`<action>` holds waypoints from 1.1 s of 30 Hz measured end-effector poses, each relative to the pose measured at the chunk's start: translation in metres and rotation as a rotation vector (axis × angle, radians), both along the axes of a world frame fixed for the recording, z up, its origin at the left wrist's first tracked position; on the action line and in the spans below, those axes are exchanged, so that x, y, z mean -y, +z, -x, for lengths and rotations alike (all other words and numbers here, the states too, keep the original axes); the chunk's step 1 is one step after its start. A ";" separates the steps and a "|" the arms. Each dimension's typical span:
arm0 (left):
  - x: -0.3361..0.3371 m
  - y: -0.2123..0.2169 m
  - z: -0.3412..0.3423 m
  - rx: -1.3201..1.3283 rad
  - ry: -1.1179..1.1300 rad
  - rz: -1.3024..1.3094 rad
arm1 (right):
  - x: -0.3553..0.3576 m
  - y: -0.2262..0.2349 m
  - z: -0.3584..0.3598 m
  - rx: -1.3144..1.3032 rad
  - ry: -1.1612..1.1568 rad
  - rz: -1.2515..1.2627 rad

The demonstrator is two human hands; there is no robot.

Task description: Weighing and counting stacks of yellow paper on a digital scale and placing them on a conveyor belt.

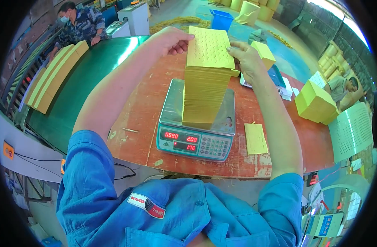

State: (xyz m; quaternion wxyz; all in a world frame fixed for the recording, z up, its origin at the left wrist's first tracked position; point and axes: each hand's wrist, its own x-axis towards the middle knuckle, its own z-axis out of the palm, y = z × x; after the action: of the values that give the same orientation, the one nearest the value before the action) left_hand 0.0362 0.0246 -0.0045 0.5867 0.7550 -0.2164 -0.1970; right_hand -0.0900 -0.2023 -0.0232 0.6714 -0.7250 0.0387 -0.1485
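A tall stack of yellow paper sheets (203, 92) stands on the pan of a digital weighing scale (195, 140) with a lit red display. The top sheet shows rows of small curved cuts. My left hand (175, 41), fingers curled, pinches the upper left edge of the stack. At its right edge is my right hand (247, 61), thumb on the top sheets and fingers closed behind, partly hidden. Right of the scale, a small yellow sheet (256, 139) lies flat on the worn red table (143, 111).
On the left, a green conveyor belt (102, 66) carries long yellow paper blocks (59, 76), with a co-worker (83, 22) beside it. More yellow stacks (316, 102) stand at the right, near another person (344, 88). A blue bin (221, 19) is beyond the table.
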 end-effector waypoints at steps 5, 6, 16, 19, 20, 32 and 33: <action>0.004 -0.017 -0.007 -0.067 -0.072 -0.056 | 0.004 -0.006 0.001 -0.015 -0.022 0.033; 0.005 -0.017 -0.006 -0.069 -0.080 -0.056 | 0.004 -0.006 0.002 -0.005 -0.028 0.050; 0.010 -0.020 -0.002 -0.026 -0.038 -0.079 | -0.002 -0.009 0.014 0.031 -0.099 0.183; 0.012 -0.022 -0.002 0.001 -0.014 -0.080 | 0.006 -0.022 0.004 0.070 -0.148 0.250; 0.013 -0.023 -0.002 0.008 -0.005 -0.081 | 0.009 -0.027 0.001 0.113 -0.168 0.295; -0.058 -0.107 0.058 0.316 0.380 0.314 | 0.035 -0.044 0.055 0.239 -0.464 0.524; -0.074 -0.133 0.065 0.341 0.467 0.272 | 0.063 -0.060 0.066 0.250 -0.494 0.564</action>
State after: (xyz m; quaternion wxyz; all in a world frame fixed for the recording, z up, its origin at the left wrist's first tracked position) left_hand -0.0289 0.0983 -0.1373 0.6671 0.7209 -0.1568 0.1031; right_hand -0.1563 -0.2658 -0.0832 0.3893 -0.8263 0.0875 -0.3974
